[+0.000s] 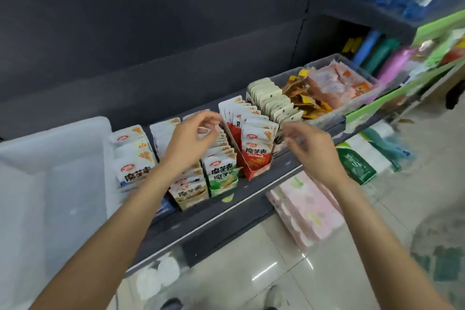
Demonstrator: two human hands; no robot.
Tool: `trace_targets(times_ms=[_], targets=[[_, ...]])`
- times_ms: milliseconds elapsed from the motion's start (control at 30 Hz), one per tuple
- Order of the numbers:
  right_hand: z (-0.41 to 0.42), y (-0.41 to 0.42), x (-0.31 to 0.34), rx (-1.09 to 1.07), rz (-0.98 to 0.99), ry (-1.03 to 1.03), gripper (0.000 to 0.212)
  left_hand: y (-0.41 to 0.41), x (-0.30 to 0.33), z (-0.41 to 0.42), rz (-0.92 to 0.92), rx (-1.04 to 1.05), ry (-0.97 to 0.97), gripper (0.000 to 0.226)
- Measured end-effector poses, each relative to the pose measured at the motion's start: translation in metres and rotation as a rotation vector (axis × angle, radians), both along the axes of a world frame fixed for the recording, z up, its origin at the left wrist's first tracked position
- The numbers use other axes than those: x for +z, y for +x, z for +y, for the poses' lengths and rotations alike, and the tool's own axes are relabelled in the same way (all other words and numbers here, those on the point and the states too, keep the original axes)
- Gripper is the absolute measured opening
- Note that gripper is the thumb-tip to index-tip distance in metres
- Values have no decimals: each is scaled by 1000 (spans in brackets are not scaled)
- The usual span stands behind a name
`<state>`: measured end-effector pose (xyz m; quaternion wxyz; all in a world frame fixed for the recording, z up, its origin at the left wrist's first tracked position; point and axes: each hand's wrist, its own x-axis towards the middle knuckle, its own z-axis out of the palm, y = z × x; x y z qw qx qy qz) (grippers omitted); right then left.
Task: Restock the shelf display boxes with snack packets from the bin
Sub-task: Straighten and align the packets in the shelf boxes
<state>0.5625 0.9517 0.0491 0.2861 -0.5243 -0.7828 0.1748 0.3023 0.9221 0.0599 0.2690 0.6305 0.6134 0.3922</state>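
Far left: pale translucent bin (50,171). Mid-frame: left hand (191,138), fingers loosely curled, holding nothing, above green display box (221,184). Just right: red display box (254,168) packed with upright snack packets (255,146). Right hand (309,146) beside it, fingers spread, empty.

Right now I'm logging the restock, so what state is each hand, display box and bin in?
left hand: empty, fingers loosely curled above the packet rows
right hand: empty, fingers half open beside the red display box
red display box: upright, full of packets
green display box: upright, full
white bin: open, contents not visible
clear tray: holds loose orange packets
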Motion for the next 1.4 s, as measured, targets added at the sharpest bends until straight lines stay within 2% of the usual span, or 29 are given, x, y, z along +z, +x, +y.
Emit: trace_targets(times_ms=[200,400,500,600,700,800,867,967,1067,1100,1133,1200,1267,1400], targets=[[65,29,7,246,-110,44,21,37,-11,26,226,200,-20,24],[127,-25,5,417,-284,166,20,33,-11,52,822,279,-13,24],[147,-48,-3,427,-402,242,23,26,-11,74,952,320,-75,31],[165,-57,-5,445,-566,283,30,22,-16,95,976,272,-181,43],[180,-65,-3,534,-669,211,29,23,-20,113,881,163,-237,38],[190,-73,-1,609,-605,176,16,24,-23,124,687,132,-156,31],[190,-79,0,649,-581,207,15,20,-24,126,601,146,-131,29],[192,-87,0,700,-586,269,16,9,-23,125,475,164,-202,29],[194,-88,-6,747,-555,373,8,7,-22,116,312,173,-246,27],[197,-85,-7,755,-521,379,13,11,-21,112,283,177,-251,27],[199,-82,-8,761,-482,374,18,14,-22,109,311,182,-257,32],[206,-77,-7,765,-468,331,28,23,-23,104,570,215,-278,43],[211,-76,-3,822,-530,262,42,30,-24,105,782,300,-283,40],[212,-83,2,884,-566,301,19,41,-18,118,719,324,-270,28]])
